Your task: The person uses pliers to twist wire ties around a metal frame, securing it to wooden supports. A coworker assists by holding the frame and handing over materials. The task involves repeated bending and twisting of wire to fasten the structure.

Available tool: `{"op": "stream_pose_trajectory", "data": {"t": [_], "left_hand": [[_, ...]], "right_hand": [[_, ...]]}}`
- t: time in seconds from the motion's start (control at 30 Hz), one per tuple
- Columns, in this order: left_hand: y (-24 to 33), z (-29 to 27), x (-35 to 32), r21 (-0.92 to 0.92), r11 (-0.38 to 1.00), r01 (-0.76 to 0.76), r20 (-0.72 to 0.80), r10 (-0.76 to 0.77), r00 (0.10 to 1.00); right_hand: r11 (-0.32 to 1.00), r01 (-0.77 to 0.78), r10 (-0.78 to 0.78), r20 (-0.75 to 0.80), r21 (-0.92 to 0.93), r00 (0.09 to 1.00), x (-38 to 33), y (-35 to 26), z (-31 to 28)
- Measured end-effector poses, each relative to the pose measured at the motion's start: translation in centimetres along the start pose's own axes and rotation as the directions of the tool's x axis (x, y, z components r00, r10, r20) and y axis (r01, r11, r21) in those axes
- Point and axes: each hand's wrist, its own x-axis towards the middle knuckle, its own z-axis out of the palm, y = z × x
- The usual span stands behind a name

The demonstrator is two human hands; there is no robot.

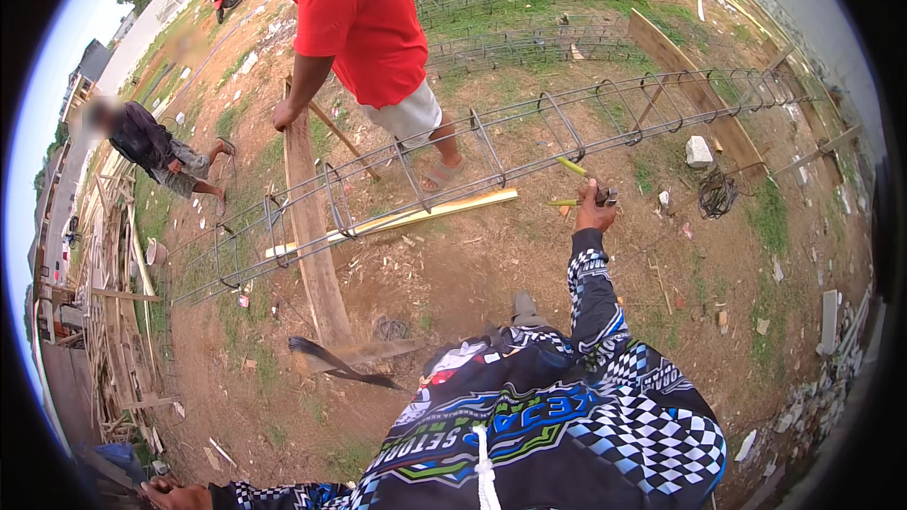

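My right hand (594,210) is closed around the dark head end of yellow-handled pincers (564,202). Their two spread handles point left, just on my side of a long rebar cage (487,148). Square steel stirrups ring the cage's long bars, which slant from the lower left to the upper right. At the lower left rim, my left hand (178,494) has its fingers curled beside a dark edge; what they grip is too unclear to name. Across the cage a person in a red shirt (354,19) rests a hand on a wooden plank (307,217).
A wide board (694,85) stands under the cage's right part. A pale timber strip (406,219) lies below its middle. Coiled wire (717,195) and a white block (698,152) sit at right. Another person (161,149) is at far left near stacked wood (113,312).
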Motion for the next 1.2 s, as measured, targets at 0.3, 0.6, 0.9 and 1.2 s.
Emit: {"op": "stream_pose_trajectory", "data": {"t": [0.3, 0.6, 0.9, 1.2], "left_hand": [[28.3, 13.5, -19.2, 0.189, 0.920, -0.342, -0.185, 0.376, 0.908], [28.5, 24.0, -44.7, -0.118, 0.955, -0.272, 0.644, 0.282, 0.711], [26.5, 19.2, -55.9, -0.242, 0.970, -0.014, 0.895, 0.229, 0.382], [26.9, 15.8, -52.1, -0.113, 0.963, 0.246, 0.885, -0.015, 0.465]], "right_hand": [[0.869, 0.311, -0.100, 0.479, -0.384, 0.872, 6.8, 7.0, 4.6], [0.680, -0.400, 0.386, 0.764, -0.615, -0.517, -7.8, -4.1, -1.9], [0.784, -0.370, 0.465, 0.866, -0.499, -0.183, -18.1, -8.9, 5.9], [0.944, 0.059, -0.220, 0.754, 0.324, -0.619, -30.9, -16.0, 9.2]]}}
